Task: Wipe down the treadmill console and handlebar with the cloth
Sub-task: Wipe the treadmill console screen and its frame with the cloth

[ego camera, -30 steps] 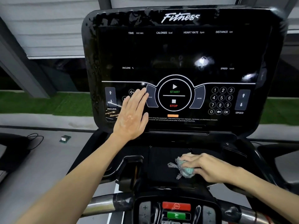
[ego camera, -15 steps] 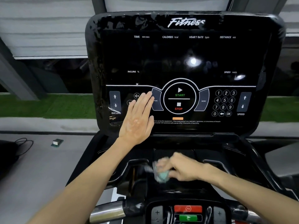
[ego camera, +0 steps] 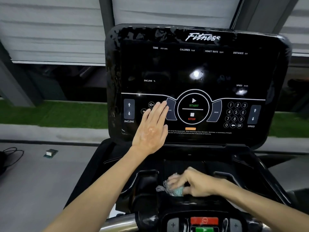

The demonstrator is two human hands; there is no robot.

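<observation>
Clenched round the cloth (ego camera: 173, 190), right grip (ego camera: 197, 183) rubs the tray (ego camera: 184, 164) under the console (ego camera: 192, 67); stroke has run leftward from tray's right side. Left grip (ego camera: 151, 129) stays flat, released, on console. Handlebar (ego camera: 120, 224) likely still unwiped.

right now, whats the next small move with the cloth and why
Probably sweep the cloth leftward into the cup holder recess. The right hand grips the cloth on the tray right beside that recess, while the left hand rests flat on the console panel, so the wiping hand looks free to move.
</observation>
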